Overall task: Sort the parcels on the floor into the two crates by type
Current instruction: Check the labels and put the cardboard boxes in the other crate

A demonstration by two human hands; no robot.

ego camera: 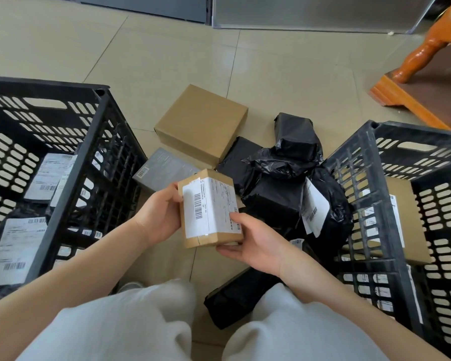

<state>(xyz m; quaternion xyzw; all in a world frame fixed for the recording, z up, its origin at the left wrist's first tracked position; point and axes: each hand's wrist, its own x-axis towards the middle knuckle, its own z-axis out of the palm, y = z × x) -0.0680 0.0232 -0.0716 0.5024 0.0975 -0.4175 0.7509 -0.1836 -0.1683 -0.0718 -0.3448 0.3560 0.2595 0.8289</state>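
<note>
You've got a tan cardboard box [211, 208] with a white barcode label, black perforated crates [50, 142] either side, glossy black bags [284, 162], a grey box [164, 168], beige floor tiles [115, 48], orange wooden furniture [422, 63].

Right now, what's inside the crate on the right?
In the right crate a brown cardboard box with a white label stands against the wall. More labels show through the slats below; the crate's bottom is hidden.
</note>
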